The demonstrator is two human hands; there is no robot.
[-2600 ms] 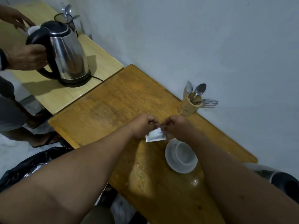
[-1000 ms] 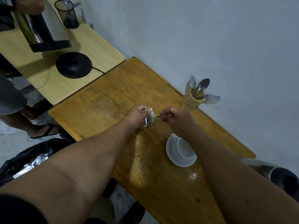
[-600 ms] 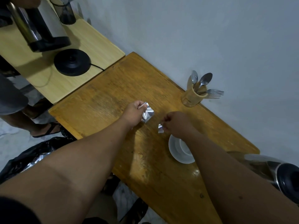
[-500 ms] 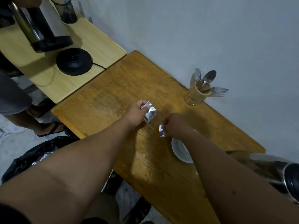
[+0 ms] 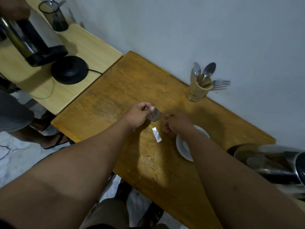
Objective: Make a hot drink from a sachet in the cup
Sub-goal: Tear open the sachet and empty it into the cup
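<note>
My left hand (image 5: 137, 114) pinches a silvery sachet (image 5: 154, 114) above the middle of the brown wooden table (image 5: 115, 96). My right hand (image 5: 176, 123) is just right of the sachet, its fingers reaching toward it with nothing held. A small torn-off strip (image 5: 156, 137) of the sachet lies on the table below my hands. The white saucer (image 5: 182, 147) sits to the right. My right forearm hides most of it and the cup on it.
A wooden holder (image 5: 198, 90) with spoons and a fork stands at the wall. A steel kettle (image 5: 270, 166) is at the right edge. On the pale table at the left, another person holds a kettle (image 5: 31, 38) above its black base (image 5: 69, 70). A dark cup (image 5: 56, 17) stands behind.
The sachet's top strip was torn off by my right hand and dropped on the table. My right hand moved back toward the sachet. The other person lifted their kettle off its base.
</note>
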